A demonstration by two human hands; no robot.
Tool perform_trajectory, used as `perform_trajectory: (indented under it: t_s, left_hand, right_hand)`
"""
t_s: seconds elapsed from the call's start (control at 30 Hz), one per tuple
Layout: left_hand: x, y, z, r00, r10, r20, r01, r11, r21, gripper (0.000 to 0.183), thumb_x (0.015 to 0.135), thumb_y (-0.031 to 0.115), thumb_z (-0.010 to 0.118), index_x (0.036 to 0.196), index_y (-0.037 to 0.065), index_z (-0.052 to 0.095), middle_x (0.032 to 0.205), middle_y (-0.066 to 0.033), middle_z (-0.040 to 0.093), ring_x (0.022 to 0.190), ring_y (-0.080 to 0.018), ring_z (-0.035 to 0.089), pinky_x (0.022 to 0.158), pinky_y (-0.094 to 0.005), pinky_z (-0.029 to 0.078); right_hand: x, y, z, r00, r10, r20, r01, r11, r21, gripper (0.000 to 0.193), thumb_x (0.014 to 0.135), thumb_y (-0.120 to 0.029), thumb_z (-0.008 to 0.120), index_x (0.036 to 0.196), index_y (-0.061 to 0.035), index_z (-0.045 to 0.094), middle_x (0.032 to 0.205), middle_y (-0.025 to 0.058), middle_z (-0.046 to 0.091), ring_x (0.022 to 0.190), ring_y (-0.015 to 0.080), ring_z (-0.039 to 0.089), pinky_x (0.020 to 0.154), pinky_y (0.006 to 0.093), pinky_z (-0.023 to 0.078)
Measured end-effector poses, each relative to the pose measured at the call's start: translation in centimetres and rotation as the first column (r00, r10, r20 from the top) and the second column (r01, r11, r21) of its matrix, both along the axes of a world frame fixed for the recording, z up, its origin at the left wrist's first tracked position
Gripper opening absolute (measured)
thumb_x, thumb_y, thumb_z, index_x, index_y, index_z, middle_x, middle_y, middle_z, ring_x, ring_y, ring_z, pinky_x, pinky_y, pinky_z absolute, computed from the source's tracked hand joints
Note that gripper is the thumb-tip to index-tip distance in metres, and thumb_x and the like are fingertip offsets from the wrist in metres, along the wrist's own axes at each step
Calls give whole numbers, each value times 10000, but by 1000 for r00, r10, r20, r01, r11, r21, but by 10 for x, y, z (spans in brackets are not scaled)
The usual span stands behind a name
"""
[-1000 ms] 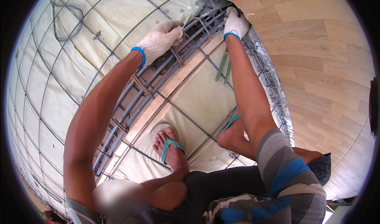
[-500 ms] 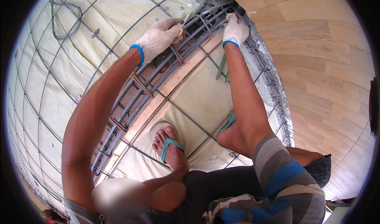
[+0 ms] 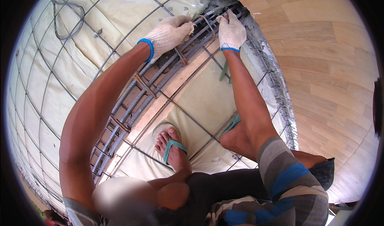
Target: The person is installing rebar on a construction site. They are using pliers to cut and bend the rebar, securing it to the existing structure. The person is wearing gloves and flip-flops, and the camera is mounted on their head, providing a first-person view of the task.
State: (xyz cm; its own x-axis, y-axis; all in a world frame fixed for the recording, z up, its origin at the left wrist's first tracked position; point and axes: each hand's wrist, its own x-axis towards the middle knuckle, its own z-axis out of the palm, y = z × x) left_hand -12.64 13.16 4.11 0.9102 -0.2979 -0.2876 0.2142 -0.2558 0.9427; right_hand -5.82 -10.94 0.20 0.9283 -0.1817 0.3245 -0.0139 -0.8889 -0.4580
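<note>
My left hand [image 3: 170,35], in a white knitted glove with a blue cuff, hovers over the rebar cage [image 3: 162,70] with fingers curled together. Whatever may be in that grip is too small to make out. My right hand [image 3: 233,32], gloved the same way, reaches to the cage's far end beside the rough concrete edge [image 3: 252,24]. Its thumb and fingers close by the bars, and their tips are partly hidden. Bent stirrups [image 3: 209,26] wrap the ribbed bars of the cage, which lies in a long trench.
A mesh of thin rods [image 3: 114,50] spreads over pale sheeting [image 3: 200,94]. A coil of tie wire [image 3: 82,24] rests on the left. Wood-patterned boards [image 3: 312,46] stand at the right. My sandalled foot [image 3: 171,146] is beside the trench; a green strip [image 3: 224,72] lies near my right forearm.
My left hand has shifted slightly right and up along the cage. My right hand has moved a little left, and its fingers have turned toward the bars.
</note>
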Motion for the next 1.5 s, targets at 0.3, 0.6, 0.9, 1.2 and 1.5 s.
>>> perform_trajectory:
  t_s: [0.3, 0.6, 0.9, 1.2, 1.5]
  left_hand:
    - [86, -92, -13, 946, 26, 322, -118, 955, 271, 790, 954, 558, 615, 1482, -30, 605, 1429, -277, 671, 1328, -408, 653, 1146, -444, 492]
    - [117, -112, -28, 963, -26, 267, -71, 935, 347, 535, 949, 540, 636, 1170, 88, 818, 1197, -209, 779, 1133, -411, 734, 995, -504, 575]
    - [117, -113, -40, 942, -56, 332, -102, 892, 440, 382, 961, 410, 648, 1166, 140, 827, 1131, -215, 778, 1065, -430, 733, 953, -515, 577]
    - [119, -119, -37, 949, -46, 312, -100, 895, 435, 404, 955, 404, 660, 1143, 84, 820, 1149, -238, 767, 1093, -439, 721, 980, -512, 566]
    - [119, -129, -38, 965, -31, 259, -84, 903, 421, 433, 950, 389, 631, 1109, 26, 805, 1130, -274, 755, 1092, -463, 712, 975, -522, 559]
  right_hand:
    - [3, 0, -13, 986, 91, 141, -99, 994, 50, 347, 962, -287, 694, 1259, -132, 785, 1164, 186, 778, 1100, 395, 732, 936, 480, 581]
    - [7, -20, -14, 979, 179, 98, -169, 980, -102, 323, 951, -182, 681, 1236, -53, 761, 1191, 215, 740, 1130, 412, 694, 966, 487, 559]
    - [24, -29, 12, 1000, -3, -21, 0, 989, -148, 443, 914, -326, 755, 1265, -55, 730, 1171, 203, 768, 1128, 399, 723, 958, 502, 562]
    - [47, -18, -7, 986, -163, 32, 163, 908, -387, 472, 887, -410, 755, 1252, -110, 739, 1138, 165, 792, 1070, 376, 757, 889, 517, 593]
    - [60, -16, 19, 905, -284, -317, 193, 937, -291, 562, 829, -507, 726, 1151, -53, 799, 1192, 244, 768, 1078, 422, 748, 914, 511, 592]
